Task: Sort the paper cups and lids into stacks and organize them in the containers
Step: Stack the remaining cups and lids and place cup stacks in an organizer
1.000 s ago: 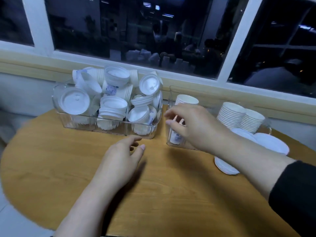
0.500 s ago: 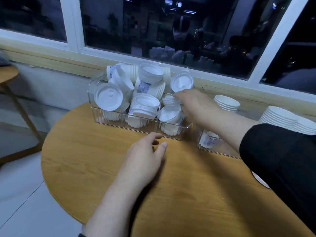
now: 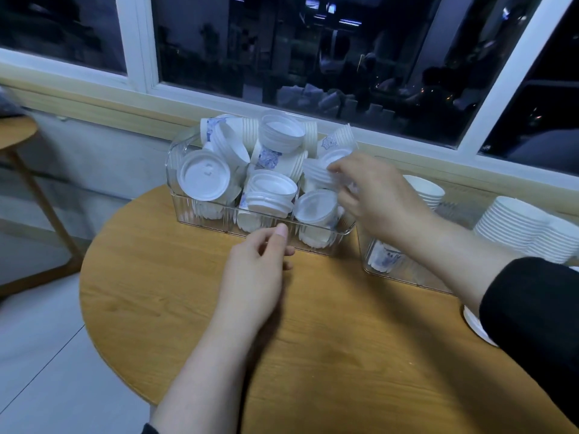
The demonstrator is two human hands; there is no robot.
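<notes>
The right hand (image 3: pixel 376 198) pinches a short stack of lids (image 3: pixel 318 175) in the jumbled clear bin (image 3: pixel 200 214). The left hand (image 3: pixel 253 274), loosely curled, holds nothing. 2 cup stacks (image 3: pixel 513 223) stand sorted; most remain mixed.

No readable text is showing anywhere; the paper cups (image 3: pixel 266 158) are bearing only blue printed patterns, too blurred to read.

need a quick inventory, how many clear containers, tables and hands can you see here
clear containers: 2, the full bin and the bin to its right
tables: 2, the round table and the side table
hands: 2, the left hand and the right hand
total: 6
</notes>
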